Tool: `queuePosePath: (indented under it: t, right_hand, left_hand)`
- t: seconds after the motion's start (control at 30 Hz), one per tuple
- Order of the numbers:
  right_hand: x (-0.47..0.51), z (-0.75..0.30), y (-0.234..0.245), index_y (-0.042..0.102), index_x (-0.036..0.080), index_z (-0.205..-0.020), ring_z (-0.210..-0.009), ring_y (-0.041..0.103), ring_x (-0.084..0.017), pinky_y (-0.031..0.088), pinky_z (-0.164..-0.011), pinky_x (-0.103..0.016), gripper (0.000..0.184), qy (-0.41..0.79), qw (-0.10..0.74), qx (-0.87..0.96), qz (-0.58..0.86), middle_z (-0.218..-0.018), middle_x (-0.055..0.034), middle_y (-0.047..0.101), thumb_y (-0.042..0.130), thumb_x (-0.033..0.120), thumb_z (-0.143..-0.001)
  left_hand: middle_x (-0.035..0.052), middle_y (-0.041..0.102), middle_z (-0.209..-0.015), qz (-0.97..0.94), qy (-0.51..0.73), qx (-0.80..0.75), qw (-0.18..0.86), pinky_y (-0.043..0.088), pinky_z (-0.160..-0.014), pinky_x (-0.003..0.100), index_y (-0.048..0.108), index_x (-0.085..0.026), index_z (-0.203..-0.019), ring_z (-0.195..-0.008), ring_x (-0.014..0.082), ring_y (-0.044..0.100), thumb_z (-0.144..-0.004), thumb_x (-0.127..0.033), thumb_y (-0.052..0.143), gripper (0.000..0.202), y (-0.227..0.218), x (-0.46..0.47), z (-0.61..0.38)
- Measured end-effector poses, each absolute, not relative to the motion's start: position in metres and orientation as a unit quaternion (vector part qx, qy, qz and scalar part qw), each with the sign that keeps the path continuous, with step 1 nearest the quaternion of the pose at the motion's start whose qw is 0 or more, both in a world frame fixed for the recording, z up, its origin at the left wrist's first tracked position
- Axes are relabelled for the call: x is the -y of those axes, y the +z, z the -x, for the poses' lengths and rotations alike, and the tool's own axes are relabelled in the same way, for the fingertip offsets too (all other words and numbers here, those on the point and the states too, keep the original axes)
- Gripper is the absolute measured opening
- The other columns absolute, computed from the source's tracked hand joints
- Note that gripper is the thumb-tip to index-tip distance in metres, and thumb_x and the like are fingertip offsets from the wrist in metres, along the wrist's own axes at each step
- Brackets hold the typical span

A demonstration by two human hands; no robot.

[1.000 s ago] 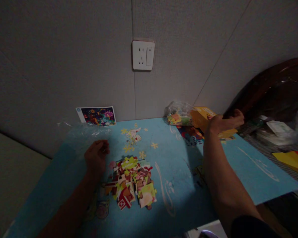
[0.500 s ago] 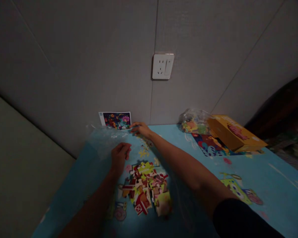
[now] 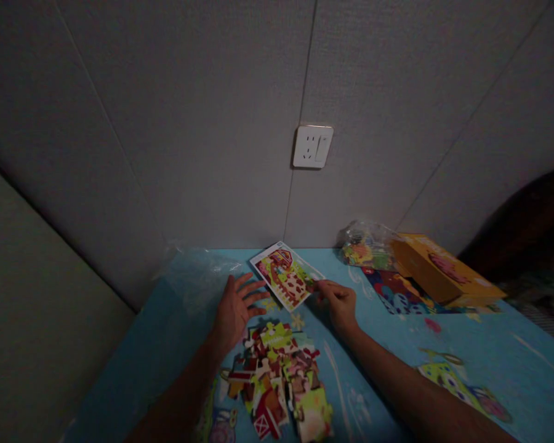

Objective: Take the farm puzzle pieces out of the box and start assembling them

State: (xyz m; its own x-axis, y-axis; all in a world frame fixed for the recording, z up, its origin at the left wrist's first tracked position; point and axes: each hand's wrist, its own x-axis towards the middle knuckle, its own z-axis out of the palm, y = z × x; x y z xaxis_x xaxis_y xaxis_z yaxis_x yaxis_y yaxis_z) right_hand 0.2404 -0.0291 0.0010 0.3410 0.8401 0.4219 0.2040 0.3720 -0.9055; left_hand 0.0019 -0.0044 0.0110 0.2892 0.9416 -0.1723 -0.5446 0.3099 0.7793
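Note:
My right hand [image 3: 338, 303] pinches the right corner of a picture card [image 3: 284, 275], which shows a red barn and a spotted cow. The card is tilted above the far part of the table. On the card's left side my left hand [image 3: 240, 306] is open, fingers spread, its fingertips close to the card's lower left edge; whether they touch it I cannot tell. Nearer to me, between my forearms, lies a heap of jigsaw puzzle pieces [image 3: 277, 375] in green, red, brown and cream.
A crumpled clear plastic bag [image 3: 198, 271] lies at the far left. At the back right are a bag of puzzle pieces [image 3: 367, 249], an orange box [image 3: 447, 271] and a dark blue picture sheet [image 3: 394, 292]. A grey wall with a socket [image 3: 313, 146] bounds the blue table [image 3: 378, 363].
The card has come away from the wall toward me, and its barn side now shows. My right hand has moved right and nearer with it. My left hand has spread its fingers.

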Motion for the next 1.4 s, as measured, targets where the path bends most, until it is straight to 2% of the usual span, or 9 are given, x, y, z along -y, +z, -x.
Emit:
queuePosePath:
  t: [0.17,0.4,0.53,0.63,0.73,0.83,0.93,1.1,1.4]
  right_hand:
    - [0.042,-0.245,0.002,0.055,0.02,-0.041,-0.051,0.052,-0.014,0.041,-0.055,-0.028,0.048,0.222,0.644,0.53,0.504,-0.049,-0.0017,0.056,0.062,0.04,-0.084]
    - [0.032,-0.244,-0.001,0.041,0.02,-0.044,-0.051,0.045,-0.011,0.038,-0.053,-0.025,0.045,0.207,0.659,0.472,0.548,-0.051,0.0018,0.047,0.067,0.036,-0.077]
    - [0.027,-0.249,-0.009,0.045,0.022,-0.069,-0.064,0.055,-0.014,0.048,-0.059,-0.026,0.032,0.232,0.71,0.391,0.538,-0.071,0.0026,0.055,0.076,0.028,-0.063]
    - [0.023,-0.251,-0.018,0.047,0.026,-0.096,-0.069,0.061,-0.015,0.054,-0.061,-0.03,0.049,0.314,0.723,0.332,0.518,-0.086,0.0017,0.062,0.077,0.023,-0.057]
    - [0.011,-0.254,-0.023,0.052,0.024,-0.111,-0.063,0.061,-0.017,0.053,-0.058,-0.031,0.062,0.368,0.705,0.322,0.514,-0.081,0.0006,0.067,0.077,0.023,-0.055]
    - [-0.02,-0.258,-0.017,0.066,0.018,-0.096,-0.061,0.062,-0.018,0.051,-0.058,-0.032,0.04,0.349,0.696,0.353,0.518,-0.074,-0.0032,0.069,0.073,0.027,-0.058]
    - [-0.062,-0.259,-0.004,0.068,0.017,-0.081,-0.063,0.062,-0.019,0.051,-0.063,-0.034,0.023,0.295,0.708,0.378,0.519,-0.074,-0.0051,0.07,0.067,0.029,-0.061]
    - [-0.105,-0.249,-0.006,0.066,0.017,-0.081,-0.068,0.061,-0.019,0.051,-0.069,-0.034,0.023,0.234,0.707,0.385,0.545,-0.076,-0.0052,0.07,0.062,0.034,-0.064]
    - [-0.105,-0.247,-0.033,0.07,0.014,-0.085,-0.074,0.063,-0.023,0.047,-0.069,-0.032,0.03,0.192,0.602,0.437,0.641,-0.083,-0.0091,0.073,0.06,0.036,-0.067]
  left_hand:
    - [0.0107,0.069,-0.102,-0.35,0.491,-0.406,0.687,0.055,-0.06,0.032,0.047,-0.02,-0.118,-0.073,0.0211,0.07,-0.071,-0.034,0.079,0.058,0.001,0.008,-0.011]
    - [0.01,0.07,-0.103,-0.351,0.481,-0.435,0.675,0.055,-0.063,0.031,0.055,-0.019,-0.113,-0.073,0.0203,0.071,-0.064,-0.033,0.082,0.058,0.002,0.007,-0.008]
    - [0.0067,0.07,-0.084,-0.452,0.459,-0.429,0.634,0.054,-0.061,0.029,0.069,-0.017,-0.096,-0.07,0.0182,0.067,-0.068,-0.042,0.077,0.039,-0.002,0.01,-0.006]
    - [0.004,0.066,-0.068,-0.545,0.426,-0.434,0.578,0.053,-0.063,0.028,0.073,-0.017,-0.086,-0.066,0.0168,0.063,-0.073,-0.041,0.073,0.028,-0.006,0.011,-0.005]
    - [0.0035,0.065,-0.068,-0.589,0.42,-0.427,0.542,0.051,-0.063,0.027,0.073,-0.018,-0.085,-0.066,0.0168,0.061,-0.076,-0.04,0.069,0.024,-0.007,0.01,-0.005]
    - [0.0029,0.063,-0.066,-0.596,0.426,-0.415,0.539,0.049,-0.06,0.027,0.072,-0.018,-0.083,-0.063,0.0164,0.059,-0.079,-0.041,0.066,0.025,-0.006,0.01,-0.006]
    - [0.0026,0.062,-0.063,-0.601,0.436,-0.405,0.534,0.046,-0.058,0.026,0.072,-0.017,-0.08,-0.059,0.0155,0.057,-0.08,-0.042,0.065,0.026,-0.006,0.01,-0.007]
    - [0.0044,0.061,-0.07,-0.588,0.457,-0.392,0.539,0.046,-0.053,0.027,0.073,-0.017,-0.073,-0.058,0.0157,0.056,-0.076,-0.044,0.068,0.027,-0.002,0.011,-0.006]
    - [0.0039,0.061,-0.07,-0.589,0.443,-0.399,0.546,0.045,-0.055,0.027,0.072,-0.018,-0.071,-0.054,0.0142,0.056,-0.077,-0.04,0.067,0.024,0.0,0.009,-0.006]
